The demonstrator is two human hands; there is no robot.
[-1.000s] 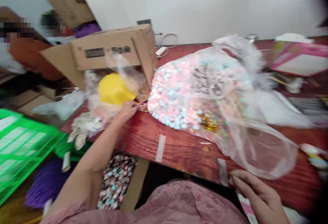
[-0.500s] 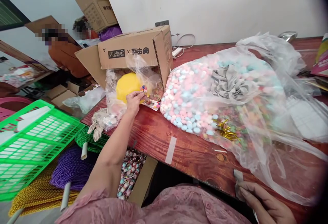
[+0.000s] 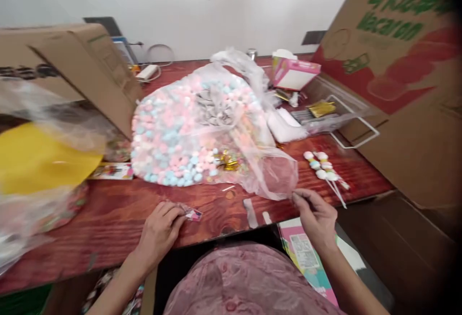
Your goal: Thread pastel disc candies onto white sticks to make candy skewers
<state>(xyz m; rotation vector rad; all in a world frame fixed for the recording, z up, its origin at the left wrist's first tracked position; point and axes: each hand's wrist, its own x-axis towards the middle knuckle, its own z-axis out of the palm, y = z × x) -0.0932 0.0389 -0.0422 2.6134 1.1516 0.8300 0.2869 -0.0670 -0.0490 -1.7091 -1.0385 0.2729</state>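
My left hand [image 3: 162,226] rests low over the table's front edge, fingers closed on a small clear plastic packet [image 3: 194,215] with pink and dark print. My right hand [image 3: 319,214] is raised at the right, thumb and forefinger pinched together beside the loose end of a large clear plastic bag [image 3: 277,173]. Whether it grips the bag's edge or something small is blurred. Pink, blue and white marshmallow-like sweets [image 3: 173,137] fill the bag. Between my hands, a grey strip of tape [image 3: 250,213] sticks to the table edge. Right of the bag lie two skewers of sweets [image 3: 321,166].
At left stand an open cardboard box [image 3: 101,65] and a yellow round piece [image 3: 46,156] amid plastic bags. A tall carton [image 3: 407,127] fills the right side. Behind are a pink box [image 3: 294,74] and a clear tray [image 3: 325,113]. A printed carton [image 3: 306,252] sits below the edge.
The view has swung right. My left hand has come from beside the yellow piece to the table's front with the small packet. My right hand has left the tape strip and moved up and away.
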